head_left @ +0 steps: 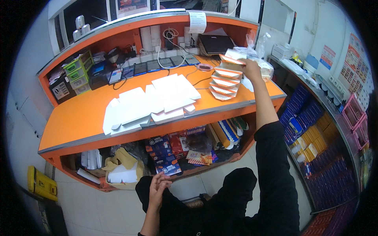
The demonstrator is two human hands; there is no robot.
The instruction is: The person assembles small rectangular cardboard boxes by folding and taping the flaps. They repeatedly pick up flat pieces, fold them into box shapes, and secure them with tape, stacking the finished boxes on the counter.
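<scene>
My right hand (252, 70) reaches to the far right of the orange counter, its fingers closed on the edge of a white-and-orange paper food tray (232, 59). That tray sits tilted at the top of a leaning stack of folded paper trays (225, 83); whether it rests on the stack I cannot tell. Near my knee, below the counter's front edge, my left hand (159, 187) hangs with fingers loosely apart and nothing in them. Flat white carton blanks (153, 100) lie in an overlapping pile on the counter, left of the stack.
Tablets (153, 65) line the back of the counter (75, 120) with cables. Green drawers (78, 70) and a small safe (62, 91) stand at the left end, a black laptop (215, 44) at the back right. Packaging (163, 149) fills the shelf below. Shelving (315, 145) runs along the right.
</scene>
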